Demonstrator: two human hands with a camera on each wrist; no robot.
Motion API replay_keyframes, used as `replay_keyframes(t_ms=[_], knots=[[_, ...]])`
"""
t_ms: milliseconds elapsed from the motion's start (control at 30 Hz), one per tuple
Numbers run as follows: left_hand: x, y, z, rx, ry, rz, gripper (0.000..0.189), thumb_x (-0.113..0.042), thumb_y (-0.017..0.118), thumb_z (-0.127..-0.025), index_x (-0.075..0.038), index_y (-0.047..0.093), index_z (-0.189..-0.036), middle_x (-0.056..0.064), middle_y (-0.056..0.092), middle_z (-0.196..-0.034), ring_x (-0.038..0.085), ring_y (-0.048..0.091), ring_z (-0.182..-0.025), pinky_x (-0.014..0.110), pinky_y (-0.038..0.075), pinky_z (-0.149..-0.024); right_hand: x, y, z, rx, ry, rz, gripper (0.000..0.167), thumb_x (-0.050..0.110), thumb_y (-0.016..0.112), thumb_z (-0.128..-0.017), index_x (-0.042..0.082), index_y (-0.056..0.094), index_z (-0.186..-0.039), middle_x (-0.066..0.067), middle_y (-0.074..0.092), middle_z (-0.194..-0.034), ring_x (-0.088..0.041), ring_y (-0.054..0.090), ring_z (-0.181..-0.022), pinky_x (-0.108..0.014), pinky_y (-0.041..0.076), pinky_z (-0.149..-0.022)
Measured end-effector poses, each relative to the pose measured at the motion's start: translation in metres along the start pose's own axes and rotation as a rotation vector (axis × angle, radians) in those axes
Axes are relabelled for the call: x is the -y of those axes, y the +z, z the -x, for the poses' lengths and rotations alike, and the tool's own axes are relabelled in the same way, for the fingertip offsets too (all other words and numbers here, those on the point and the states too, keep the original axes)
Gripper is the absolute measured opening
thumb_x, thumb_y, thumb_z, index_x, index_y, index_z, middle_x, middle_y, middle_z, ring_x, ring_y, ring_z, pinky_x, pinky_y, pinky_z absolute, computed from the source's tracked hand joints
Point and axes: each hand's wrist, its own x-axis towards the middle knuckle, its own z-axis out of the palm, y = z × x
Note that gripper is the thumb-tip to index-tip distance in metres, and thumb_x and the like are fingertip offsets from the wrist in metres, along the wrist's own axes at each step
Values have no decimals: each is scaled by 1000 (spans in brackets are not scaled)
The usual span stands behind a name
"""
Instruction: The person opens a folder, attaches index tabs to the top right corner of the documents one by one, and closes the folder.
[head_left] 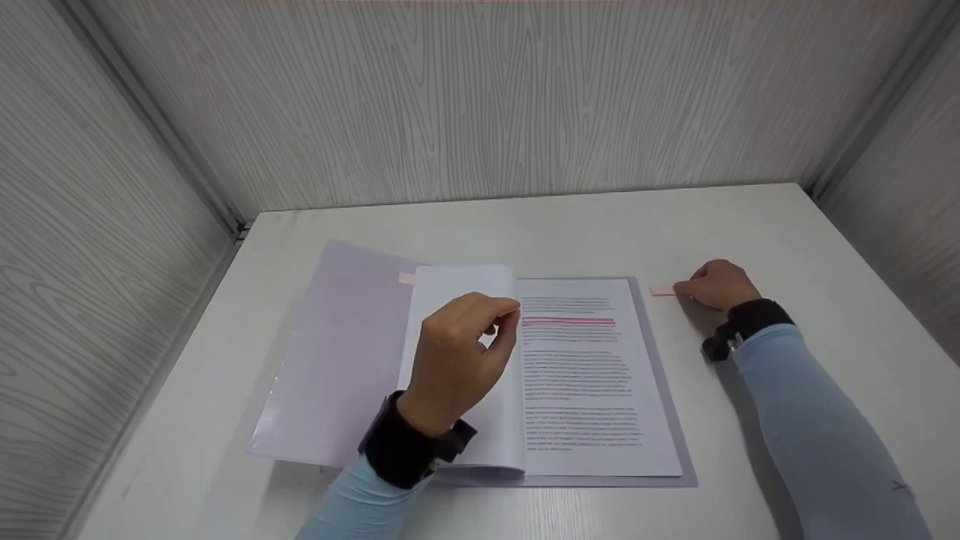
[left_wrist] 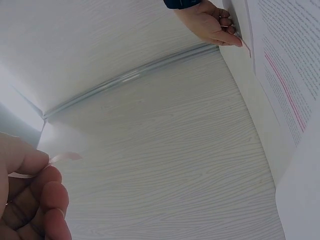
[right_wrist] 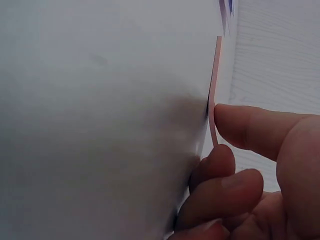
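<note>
Just right of the folder [head_left: 337, 345], on the white table [head_left: 570, 232], lies a pink strip [head_left: 662, 290], near the folder's edge but not touching it. Its far end from the folder is under the right hand [head_left: 718, 285]: thumb and curled fingers clamp it low against the tabletop. Right wrist view: strip seen edge-on, thumb pad against one face, fingertips at the near end.

Over the folder's middle, raised above the paper, is the left hand [head_left: 461, 349]. Thumb and index fingertip are together, clamped on a thin pale strip [left_wrist: 67, 156]; the left wrist view shows its free end sticking out past the fingertips, apart from the folder. Remaining fingers are curled in.

Folder lies open, lavender and translucent. On its right half: a printed page [head_left: 581, 412], face up, with pink highlighting [head_left: 568, 322] across lines in the upper part. Lettering too small to read. At the folder's middle: a turned sheet [head_left: 465, 277], no print visible, its right side curving at the fold. At that sheet's upper left edge, over the folder's left cover: a pale pink tab [head_left: 406, 278], jutting out.

Behind the folder, beyond the table's far edge: a grey wood-grain panel [head_left: 480, 105].
</note>
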Motion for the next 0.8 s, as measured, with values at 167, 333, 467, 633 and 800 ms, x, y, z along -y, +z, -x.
replay_keyframes(t_ms=[167,333,467,633,800], knots=[[0,0,0,13,1,0,11,3,64,-82,-5,71,-85,0,65,-73,7,55,-63,16,46,-59,2,1,1,0,13,3,58,37,61,-89,-14,53,-114,-23,56,-101,-30,54,-85,-31,45,-63],[-1,2,0,14,7,8,11,3,65,-82,-6,71,-84,0,65,-73,8,55,-63,16,46,-59,3,0,2,-31,-8,45,56,38,59,-89,-15,57,-105,-23,58,-92,-30,54,-77,-33,45,-59],[-1,4,2,21,18,11,10,2,65,-82,-6,71,-84,0,65,-73,8,56,-63,16,46,-59,18,-6,15,-109,-67,87,61,40,52,-93,-18,50,-110,-34,57,-99,-40,57,-83,-47,48,-66],[-1,4,3,55,21,-18,11,2,65,-82,-5,72,-89,0,65,-73,9,57,-64,18,47,-58,71,-16,59,-139,-254,-17,57,48,49,-96,-4,53,-118,-24,60,-100,-35,57,-83,-45,46,-67],[0,5,5,136,19,-97,14,-1,65,-83,-5,74,-92,1,60,-68,10,51,-59,20,43,-52,131,3,126,-281,-742,-158,23,31,56,-98,10,62,-92,1,52,-65,-14,45,-54,-26,37,-47]])
